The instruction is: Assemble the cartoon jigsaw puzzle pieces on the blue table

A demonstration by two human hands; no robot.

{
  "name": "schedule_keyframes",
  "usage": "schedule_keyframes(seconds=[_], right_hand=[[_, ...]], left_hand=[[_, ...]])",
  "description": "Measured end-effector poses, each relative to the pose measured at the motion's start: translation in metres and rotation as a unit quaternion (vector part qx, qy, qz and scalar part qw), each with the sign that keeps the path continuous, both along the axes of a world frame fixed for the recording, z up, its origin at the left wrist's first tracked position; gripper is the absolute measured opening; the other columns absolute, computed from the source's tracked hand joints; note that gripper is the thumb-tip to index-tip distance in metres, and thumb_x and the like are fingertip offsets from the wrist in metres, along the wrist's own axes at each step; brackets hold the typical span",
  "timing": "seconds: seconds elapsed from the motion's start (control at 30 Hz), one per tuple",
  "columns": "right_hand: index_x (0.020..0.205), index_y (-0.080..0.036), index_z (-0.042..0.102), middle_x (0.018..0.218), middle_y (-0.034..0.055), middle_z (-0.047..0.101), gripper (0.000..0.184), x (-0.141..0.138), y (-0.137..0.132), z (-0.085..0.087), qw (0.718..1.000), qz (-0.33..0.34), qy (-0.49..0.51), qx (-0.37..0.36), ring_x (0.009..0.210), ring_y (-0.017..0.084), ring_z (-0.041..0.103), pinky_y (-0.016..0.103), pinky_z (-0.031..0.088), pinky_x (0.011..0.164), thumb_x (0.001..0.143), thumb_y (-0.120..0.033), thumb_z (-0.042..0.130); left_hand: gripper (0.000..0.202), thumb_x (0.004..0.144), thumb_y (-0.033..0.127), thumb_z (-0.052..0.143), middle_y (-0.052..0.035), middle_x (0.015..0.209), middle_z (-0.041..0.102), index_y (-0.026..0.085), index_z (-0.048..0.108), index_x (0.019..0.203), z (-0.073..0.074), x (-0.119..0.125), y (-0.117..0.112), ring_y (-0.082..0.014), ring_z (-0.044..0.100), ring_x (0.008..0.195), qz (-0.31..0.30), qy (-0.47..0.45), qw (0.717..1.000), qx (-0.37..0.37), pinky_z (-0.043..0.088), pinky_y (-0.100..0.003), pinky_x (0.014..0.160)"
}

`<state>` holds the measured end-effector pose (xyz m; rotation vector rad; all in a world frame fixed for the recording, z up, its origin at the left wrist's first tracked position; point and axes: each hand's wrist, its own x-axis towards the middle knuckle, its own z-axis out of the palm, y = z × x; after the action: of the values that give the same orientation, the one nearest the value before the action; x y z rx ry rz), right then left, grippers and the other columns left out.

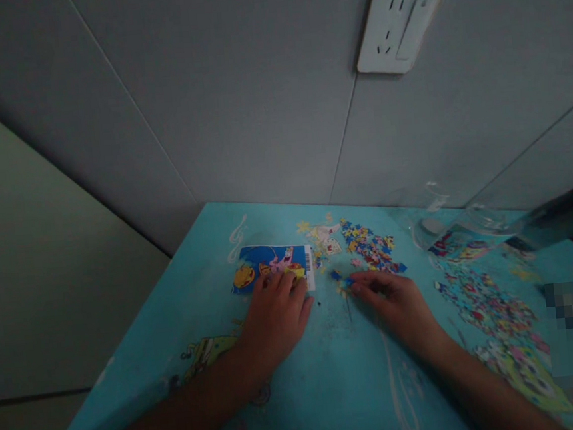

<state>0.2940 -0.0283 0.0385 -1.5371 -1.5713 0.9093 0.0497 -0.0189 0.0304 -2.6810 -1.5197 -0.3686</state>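
Note:
My left hand [275, 313] lies flat on the turquoise table [331, 385], its fingertips resting on the lower edge of a blue cartoon picture card [265, 262]. My right hand [399, 302] rests on the table a little to the right, its fingertips pinching a small blue puzzle piece [348, 282]. Just beyond that hand lies a heap of loose colourful puzzle pieces [369, 244]. A few single pieces lie between the card and the heap.
A clear plastic bag [447, 217] lies at the back right. Cartoon prints cover the table's right side [489, 304]. A grey panelled wall with a white socket [400, 21] rises behind. The table's left edge drops to the floor.

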Motion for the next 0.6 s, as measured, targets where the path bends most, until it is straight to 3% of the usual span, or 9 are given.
schedule_keyframes(seconds=[0.13,0.3,0.43,0.6], right_hand=[[0.105,-0.024,0.078,0.099,0.0061,0.078,0.022,-0.001,-0.006,-0.001,0.999,0.026,-0.025,0.025,0.085,0.023,0.071,0.036,0.057,0.075,0.092,-0.036,0.064],[0.103,-0.026,0.077,0.090,0.0034,0.074,0.018,-0.005,-0.014,0.003,0.989,0.117,-0.048,0.070,0.080,0.019,0.067,0.032,0.054,0.074,0.094,-0.025,0.060],[0.107,-0.028,0.077,0.092,0.0036,0.073,0.023,-0.012,-0.019,0.005,0.976,0.187,-0.066,0.093,0.088,0.019,0.067,0.033,0.055,0.079,0.095,-0.019,0.059],[0.108,-0.027,0.076,0.093,0.0045,0.073,0.024,-0.012,-0.017,0.001,0.968,0.175,-0.127,0.124,0.091,0.021,0.067,0.036,0.055,0.086,0.094,-0.015,0.060]], left_hand=[[0.028,0.102,0.034,0.050,-0.0110,0.118,0.063,0.019,0.064,0.122,-0.001,-0.001,0.000,-0.0298,0.056,0.115,-0.001,0.002,1.000,0.002,0.042,-0.053,0.104],[0.029,0.103,0.033,0.049,-0.0120,0.120,0.063,0.019,0.064,0.123,-0.003,-0.003,0.000,-0.0303,0.056,0.116,-0.003,0.006,1.000,0.014,0.043,-0.054,0.102],[0.028,0.102,0.030,0.048,-0.0112,0.119,0.063,0.020,0.064,0.123,-0.004,-0.004,0.001,-0.0306,0.056,0.115,-0.005,0.012,1.000,0.017,0.043,-0.053,0.101],[0.028,0.101,0.026,0.048,-0.0112,0.118,0.064,0.019,0.065,0.123,-0.007,-0.004,0.002,-0.0309,0.057,0.114,-0.007,0.016,1.000,0.022,0.043,-0.053,0.100]])
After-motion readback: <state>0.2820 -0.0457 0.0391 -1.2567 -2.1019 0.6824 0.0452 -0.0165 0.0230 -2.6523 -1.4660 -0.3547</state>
